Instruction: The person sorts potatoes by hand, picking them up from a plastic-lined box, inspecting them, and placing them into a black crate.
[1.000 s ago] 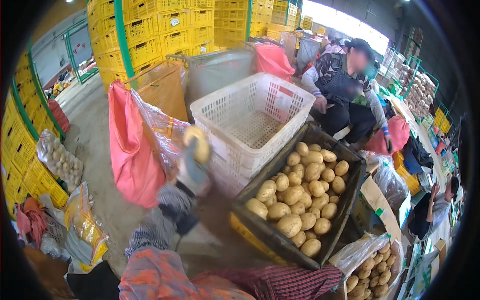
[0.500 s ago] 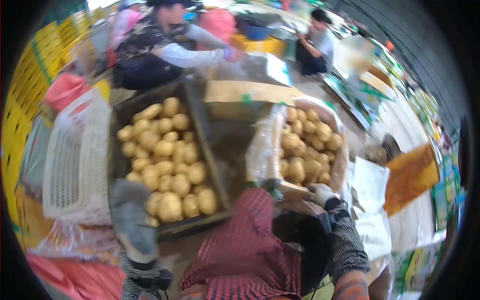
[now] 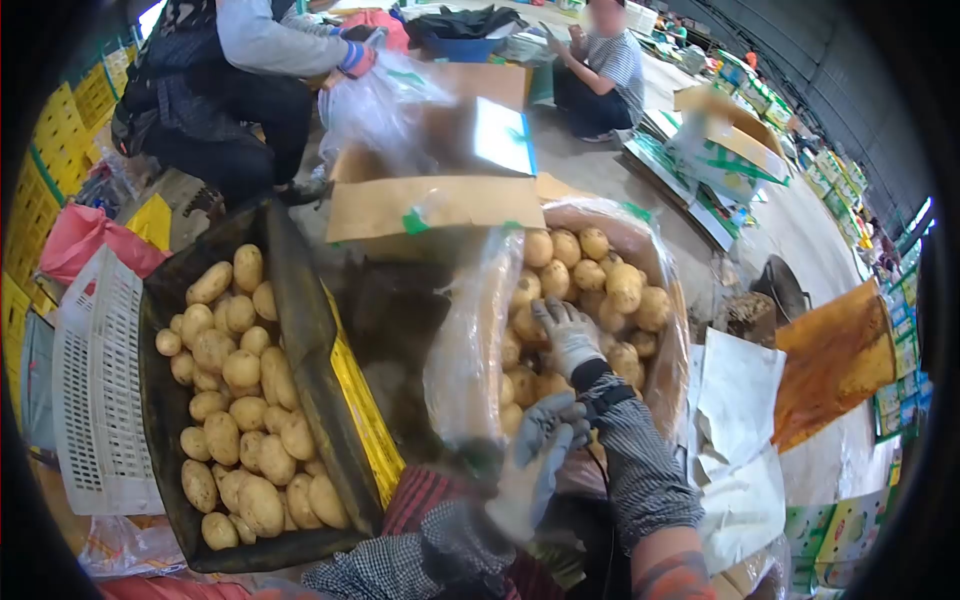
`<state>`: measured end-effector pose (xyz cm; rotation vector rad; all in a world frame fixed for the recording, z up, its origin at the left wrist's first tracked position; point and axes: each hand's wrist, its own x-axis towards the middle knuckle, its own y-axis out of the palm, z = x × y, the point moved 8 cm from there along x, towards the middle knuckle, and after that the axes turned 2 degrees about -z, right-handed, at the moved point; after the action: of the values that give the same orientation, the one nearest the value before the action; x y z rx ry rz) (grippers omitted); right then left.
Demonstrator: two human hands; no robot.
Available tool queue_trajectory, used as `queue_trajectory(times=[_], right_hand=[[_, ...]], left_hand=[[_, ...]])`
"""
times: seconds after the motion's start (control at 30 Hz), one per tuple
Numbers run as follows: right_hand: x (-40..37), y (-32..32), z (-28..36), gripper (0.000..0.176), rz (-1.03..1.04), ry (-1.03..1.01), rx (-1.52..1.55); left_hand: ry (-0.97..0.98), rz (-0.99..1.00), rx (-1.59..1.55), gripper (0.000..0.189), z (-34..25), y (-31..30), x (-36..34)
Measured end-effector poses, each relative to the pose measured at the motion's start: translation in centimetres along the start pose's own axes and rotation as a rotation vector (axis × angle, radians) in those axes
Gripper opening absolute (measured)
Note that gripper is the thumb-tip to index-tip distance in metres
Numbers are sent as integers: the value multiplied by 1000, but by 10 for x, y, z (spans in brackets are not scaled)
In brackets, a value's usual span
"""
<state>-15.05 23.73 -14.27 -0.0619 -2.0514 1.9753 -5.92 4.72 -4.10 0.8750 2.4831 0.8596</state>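
My right hand (image 3: pixel 567 335), in a light glove, lies on the potatoes (image 3: pixel 625 285) in a cardboard box (image 3: pixel 680 345) lined with clear plastic (image 3: pixel 470 355). Its fingers are spread and nothing is gripped in them. My left hand (image 3: pixel 540 455), in a grey and white glove, is at the near side of this box, close to my right wrist. The fingers are bent but apart from the thumb, with no potato visible in them. To the left, a black-lined crate (image 3: pixel 310 300) holds many more potatoes (image 3: pixel 240 370).
Beyond the box stands an open carton (image 3: pixel 430 205), where a co-worker (image 3: pixel 240 80) handles a clear plastic bag (image 3: pixel 385 110). Another person (image 3: pixel 605 75) squats farther back. A white plastic basket (image 3: pixel 100 380) leans at the left. White sheets (image 3: pixel 735 400) and a brown board (image 3: pixel 835 365) lie right.
My left hand has moved from the potato crate to the box on the right. My right hand has gone from the box's near edge onto the potatoes. The view has shifted.
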Motion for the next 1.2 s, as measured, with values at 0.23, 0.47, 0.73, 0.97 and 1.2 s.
queue_trajectory(times=[0.23,0.47,0.73,0.97,1.2], right_hand=[[-1,-24,7,76,251,240,860],[-124,-161,39,60,203,322,1804],[-183,-252,41,49,-353,237,780],[-203,-209,-41,30,-541,434,1169],[-188,-194,21,53,-149,425,1409]], left_hand=[[131,-133,222,41,-29,-12,6],[109,201,228,74,-32,24,0],[-12,370,22,94,1,34,-22],[57,325,124,98,0,34,-20],[440,309,572,101,-4,25,-16]])
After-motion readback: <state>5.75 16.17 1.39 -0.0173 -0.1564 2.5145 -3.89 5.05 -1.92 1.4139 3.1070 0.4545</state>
